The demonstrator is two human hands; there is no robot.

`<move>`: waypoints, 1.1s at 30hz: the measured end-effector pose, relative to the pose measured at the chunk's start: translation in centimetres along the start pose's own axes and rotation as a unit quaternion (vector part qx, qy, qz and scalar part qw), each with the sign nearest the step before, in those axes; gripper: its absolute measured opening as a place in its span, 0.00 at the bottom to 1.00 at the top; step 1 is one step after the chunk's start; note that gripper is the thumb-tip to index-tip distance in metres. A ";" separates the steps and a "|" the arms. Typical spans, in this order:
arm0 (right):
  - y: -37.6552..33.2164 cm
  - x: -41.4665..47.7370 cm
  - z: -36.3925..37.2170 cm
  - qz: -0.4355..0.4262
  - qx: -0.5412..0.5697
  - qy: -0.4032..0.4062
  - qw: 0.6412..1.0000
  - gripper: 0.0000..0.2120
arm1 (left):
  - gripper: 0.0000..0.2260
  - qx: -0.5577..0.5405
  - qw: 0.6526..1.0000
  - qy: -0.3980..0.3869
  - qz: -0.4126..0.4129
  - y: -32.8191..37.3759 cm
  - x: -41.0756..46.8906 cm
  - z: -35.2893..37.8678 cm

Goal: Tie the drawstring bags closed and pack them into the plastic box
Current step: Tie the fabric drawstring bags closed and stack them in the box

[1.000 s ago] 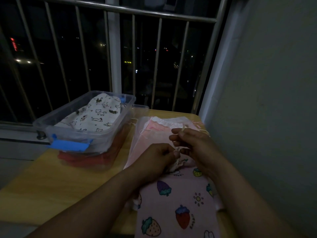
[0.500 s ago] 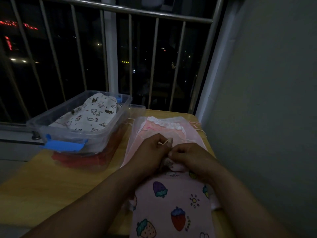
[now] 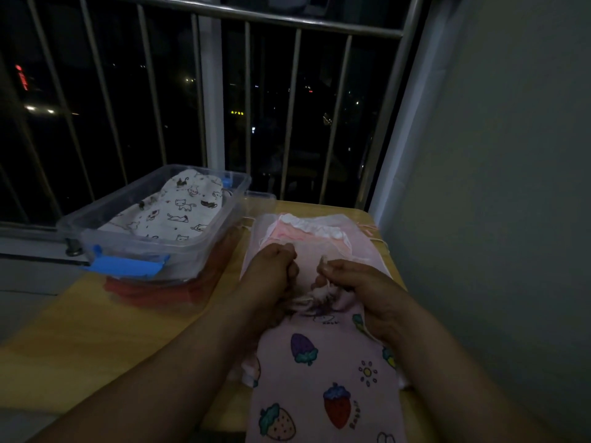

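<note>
A pink drawstring bag with a strawberry print (image 3: 323, 375) lies in front of me on the wooden table, its mouth gathered tight between my hands. My left hand (image 3: 275, 276) is a fist gripping one drawstring end. My right hand (image 3: 355, 282) pinches the other cord end beside the gathered mouth. Beyond my hands lies a pile of pink bags (image 3: 319, 241) with a white ruffled edge. The clear plastic box (image 3: 204, 238) stands at the left and holds a white cat-print bag (image 3: 179, 212).
The box has a blue clasp (image 3: 128, 265) at its near end and rests on something red (image 3: 153, 292). Metal railing bars (image 3: 211, 91) stand behind the table. A grey wall (image 3: 495, 187) runs close along the right. Bare tabletop (image 3: 96, 334) lies at the left front.
My hands, close together at the bag's mouth half a second ago, have pulled apart sideways with the cord ends. The view has shifted slightly.
</note>
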State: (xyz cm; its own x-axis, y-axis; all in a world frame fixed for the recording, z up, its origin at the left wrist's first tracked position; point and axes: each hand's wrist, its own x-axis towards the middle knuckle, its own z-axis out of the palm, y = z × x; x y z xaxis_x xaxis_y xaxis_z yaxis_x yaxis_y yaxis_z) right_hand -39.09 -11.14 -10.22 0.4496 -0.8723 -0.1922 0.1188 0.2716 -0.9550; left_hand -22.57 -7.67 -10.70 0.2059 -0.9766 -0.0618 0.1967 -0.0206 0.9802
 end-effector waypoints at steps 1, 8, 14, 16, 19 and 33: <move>0.0 0.0 0.1 -0.012 -0.061 0.011 0.998 0.07 | 0.13 -0.007 1.000 -0.003 0.006 0.4 0.3 -0.3; 0.0 -0.4 1.4 -0.070 -0.320 -0.025 0.945 0.08 | 0.09 -0.088 0.994 -0.054 0.042 2.3 0.9 0.6; 0.0 -0.4 1.0 -0.066 -0.310 -0.067 0.946 0.09 | 0.10 -0.103 0.991 -0.064 0.048 2.1 1.6 1.9; -0.1 -0.4 0.7 -0.063 -0.286 -0.071 0.954 0.10 | 0.09 -0.094 0.992 -0.064 0.055 2.1 1.8 1.6; -0.2 -0.4 0.5 -0.058 -0.237 -0.080 0.967 0.11 | 0.10 -0.097 0.993 -0.057 0.045 1.8 2.3 1.1; -0.4 -0.7 0.9 -0.086 -0.239 0.011 0.967 0.15 | 0.19 0.257 0.963 -0.031 0.079 1.3 -0.8 -0.2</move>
State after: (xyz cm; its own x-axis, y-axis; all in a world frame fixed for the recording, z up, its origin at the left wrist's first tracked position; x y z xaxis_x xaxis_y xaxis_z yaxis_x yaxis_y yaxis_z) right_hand -38.71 -10.29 -9.49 0.4408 -0.8973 -0.0213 -0.2349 -0.0924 -0.9676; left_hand -22.34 -6.87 -9.43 0.1335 -0.9868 0.0914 -0.3360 0.0417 0.9409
